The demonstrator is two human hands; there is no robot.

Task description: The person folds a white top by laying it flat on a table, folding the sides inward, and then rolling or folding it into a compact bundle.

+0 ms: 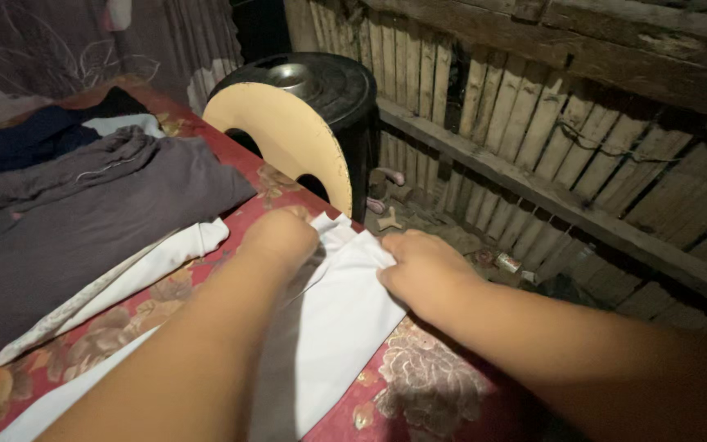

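Two hands at work on one white cloth point(333, 327), spread flat on a floral red bed cover point(427, 385). Left hand point(280, 237) curled, fingers tucked out of sight at the cloth's far corner, grip impossible to tell; right hand point(423, 270) pinching the far edge. Long axis running from near left to far right. Beside it, one grey garment point(83, 221), one dark pile point(26, 139), one round stool point(288, 131).

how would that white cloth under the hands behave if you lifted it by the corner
The white cloth would likely go floppy and drape: it lies flat and already creases where the left hand and right hand pinch its edge. It looks thin, so probably light. On the floral cover it may slide rather than roll.
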